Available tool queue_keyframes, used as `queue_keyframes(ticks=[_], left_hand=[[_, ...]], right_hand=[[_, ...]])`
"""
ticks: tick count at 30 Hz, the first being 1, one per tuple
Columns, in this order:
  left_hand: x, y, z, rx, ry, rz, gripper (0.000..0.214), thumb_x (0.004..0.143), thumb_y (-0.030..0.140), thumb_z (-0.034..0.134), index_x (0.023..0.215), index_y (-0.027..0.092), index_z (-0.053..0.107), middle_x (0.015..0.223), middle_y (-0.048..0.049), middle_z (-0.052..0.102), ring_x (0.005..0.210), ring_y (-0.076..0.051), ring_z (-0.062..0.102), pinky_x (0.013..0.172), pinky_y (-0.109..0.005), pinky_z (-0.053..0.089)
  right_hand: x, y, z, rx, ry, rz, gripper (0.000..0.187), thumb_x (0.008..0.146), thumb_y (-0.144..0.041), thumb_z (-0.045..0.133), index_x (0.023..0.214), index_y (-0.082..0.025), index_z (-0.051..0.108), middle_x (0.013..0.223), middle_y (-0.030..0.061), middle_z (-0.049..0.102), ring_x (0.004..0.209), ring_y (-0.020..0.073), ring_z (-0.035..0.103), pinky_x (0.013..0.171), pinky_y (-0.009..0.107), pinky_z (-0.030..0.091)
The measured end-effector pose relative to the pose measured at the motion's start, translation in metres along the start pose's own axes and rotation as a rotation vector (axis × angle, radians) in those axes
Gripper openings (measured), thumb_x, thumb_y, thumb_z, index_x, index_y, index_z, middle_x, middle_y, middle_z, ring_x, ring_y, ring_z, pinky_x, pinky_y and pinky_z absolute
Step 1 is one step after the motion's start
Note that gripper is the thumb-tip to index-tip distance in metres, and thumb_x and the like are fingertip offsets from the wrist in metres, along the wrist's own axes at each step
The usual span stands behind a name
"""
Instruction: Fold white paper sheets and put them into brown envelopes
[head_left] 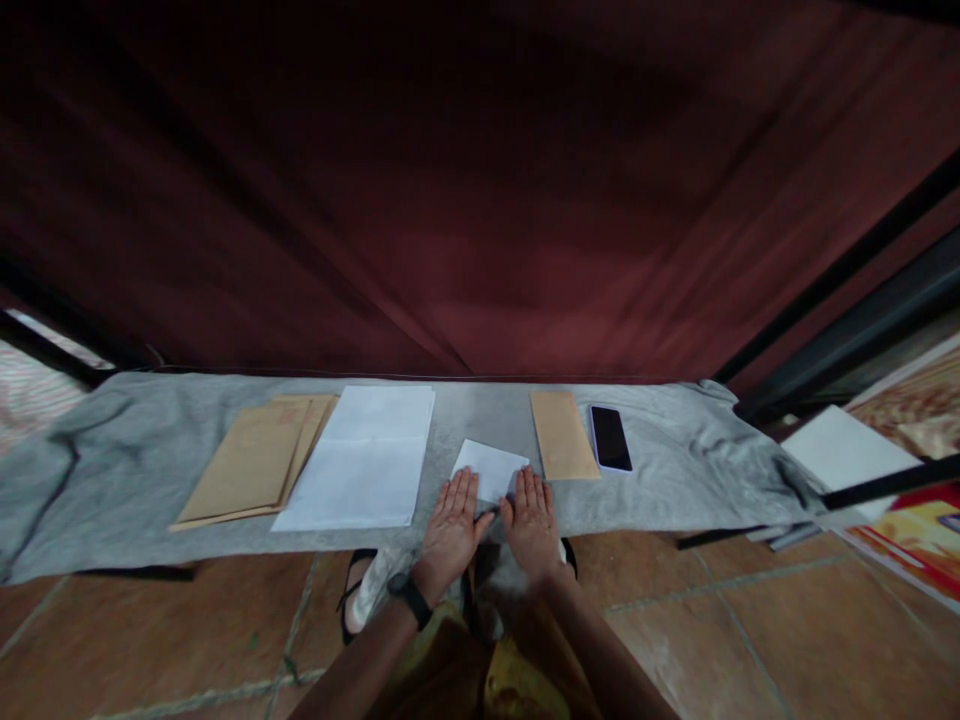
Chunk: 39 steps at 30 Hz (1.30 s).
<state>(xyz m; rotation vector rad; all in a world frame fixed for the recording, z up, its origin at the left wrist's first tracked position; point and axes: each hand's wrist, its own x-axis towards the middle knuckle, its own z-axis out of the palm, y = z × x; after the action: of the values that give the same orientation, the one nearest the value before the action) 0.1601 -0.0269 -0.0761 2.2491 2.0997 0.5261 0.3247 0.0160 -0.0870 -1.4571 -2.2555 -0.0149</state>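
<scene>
A small folded piece of white paper [491,466] lies at the front middle of the grey cloth. My left hand [452,520] rests flat on its left side, fingers stretched out. On its right side my right hand [531,518] lies flat too, fingers straight and thumb pointing inward. Parts of the paper's near edge are hidden under the hands. Left of them is a stack of white paper sheets [360,455]. A single brown envelope [562,435] lies just beyond and right of my right hand.
Several brown envelopes [244,460] are piled at the left. Beside the single envelope is a phone [611,438] with a dark screen. The grey cloth [690,470] covers a narrow bench in front of a dark red curtain [480,250]. Black metal bars [847,270] stand at the right.
</scene>
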Motion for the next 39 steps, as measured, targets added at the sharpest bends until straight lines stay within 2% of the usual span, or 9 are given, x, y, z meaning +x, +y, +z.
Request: queue_keyframes(ticks=[5, 8, 12, 16, 20, 24, 26, 34, 39], left_hand=[[0.000, -0.002, -0.002, 0.043, 0.010, 0.047, 0.063, 0.099, 0.033, 0.041, 0.157, 0.010, 0.032, 0.161, -0.0173, 0.037, 0.151, -0.028, 0.032, 0.122, -0.048, 0.031], [-0.005, -0.006, -0.002, 0.097, 0.044, 0.094, 0.067, 0.099, 0.030, 0.041, 0.160, 0.011, 0.023, 0.162, -0.0165, 0.035, 0.151, -0.026, 0.033, 0.122, -0.047, 0.033], [-0.016, -0.012, -0.005, 0.145, 0.107, 0.094, 0.069, 0.102, 0.039, 0.041, 0.160, 0.009, 0.020, 0.161, -0.0183, 0.037, 0.150, -0.027, 0.036, 0.119, -0.046, 0.036], [-0.024, -0.014, -0.010, 0.177, 0.109, 0.119, 0.071, 0.101, 0.048, 0.045, 0.160, 0.015, 0.026, 0.162, -0.0190, 0.036, 0.149, -0.030, 0.037, 0.117, -0.047, 0.039], [-0.024, -0.004, -0.011, 0.226, 0.090, 0.115, 0.068, 0.095, 0.050, 0.056, 0.156, 0.026, 0.036, 0.163, -0.0186, 0.032, 0.148, -0.037, 0.038, 0.114, -0.055, 0.039], [-0.023, -0.002, -0.007, 0.220, 0.085, 0.105, 0.060, 0.093, 0.046, 0.061, 0.148, 0.025, 0.049, 0.163, -0.0189, 0.033, 0.147, -0.039, 0.038, 0.115, -0.057, 0.038], [-0.024, -0.006, -0.005, 0.215, 0.100, 0.126, 0.060, 0.093, 0.044, 0.061, 0.148, 0.025, 0.049, 0.163, -0.0180, 0.033, 0.147, -0.038, 0.038, 0.116, -0.056, 0.038], [-0.023, -0.014, -0.001, 0.195, 0.154, 0.166, 0.070, 0.094, 0.047, 0.059, 0.157, 0.027, 0.035, 0.165, -0.0197, 0.028, 0.147, -0.039, 0.038, 0.113, -0.055, 0.041], [-0.023, -0.016, 0.003, 0.157, 0.173, 0.170, 0.070, 0.095, 0.049, 0.056, 0.158, 0.027, 0.034, 0.167, -0.0189, 0.023, 0.149, -0.040, 0.033, 0.112, -0.057, 0.041]], right_hand=[[0.003, -0.016, -0.002, 0.040, -0.060, -0.156, 0.049, 0.106, -0.029, 0.036, 0.154, -0.016, 0.042, 0.159, 0.0118, 0.043, 0.149, 0.0251, 0.036, 0.121, 0.047, 0.030], [-0.005, -0.018, -0.002, 0.025, -0.066, -0.203, 0.050, 0.105, -0.030, 0.039, 0.153, -0.015, 0.043, 0.157, 0.0122, 0.045, 0.147, 0.0242, 0.039, 0.120, 0.047, 0.032], [-0.018, -0.004, -0.004, 0.003, -0.047, -0.201, 0.056, 0.105, -0.035, 0.041, 0.156, -0.012, 0.038, 0.157, 0.0143, 0.045, 0.145, 0.0256, 0.042, 0.119, 0.046, 0.034], [-0.022, 0.004, -0.007, 0.014, -0.041, -0.185, 0.055, 0.105, -0.036, 0.040, 0.155, -0.012, 0.040, 0.155, 0.0146, 0.047, 0.143, 0.0272, 0.045, 0.119, 0.049, 0.033], [-0.009, -0.005, -0.010, 0.047, -0.038, -0.173, 0.049, 0.106, -0.031, 0.036, 0.150, -0.012, 0.047, 0.153, 0.0144, 0.050, 0.145, 0.0263, 0.043, 0.121, 0.049, 0.030], [0.009, -0.016, -0.009, 0.083, -0.070, -0.217, 0.046, 0.107, -0.030, 0.036, 0.149, -0.018, 0.050, 0.157, 0.0099, 0.045, 0.148, 0.0246, 0.039, 0.122, 0.048, 0.029], [0.011, -0.017, -0.007, 0.073, -0.091, -0.224, 0.046, 0.107, -0.031, 0.039, 0.150, -0.019, 0.049, 0.157, 0.0101, 0.045, 0.147, 0.0244, 0.040, 0.121, 0.048, 0.030], [-0.006, 0.008, -0.005, 0.047, -0.053, -0.096, 0.055, 0.104, -0.036, 0.047, 0.154, -0.012, 0.041, 0.158, 0.0137, 0.044, 0.145, 0.0270, 0.042, 0.119, 0.045, 0.034], [0.019, 0.017, -0.010, 0.087, -0.076, 0.008, 0.045, 0.104, -0.030, 0.043, 0.145, -0.013, 0.054, 0.150, 0.0131, 0.054, 0.141, 0.0259, 0.047, 0.116, 0.044, 0.038]])
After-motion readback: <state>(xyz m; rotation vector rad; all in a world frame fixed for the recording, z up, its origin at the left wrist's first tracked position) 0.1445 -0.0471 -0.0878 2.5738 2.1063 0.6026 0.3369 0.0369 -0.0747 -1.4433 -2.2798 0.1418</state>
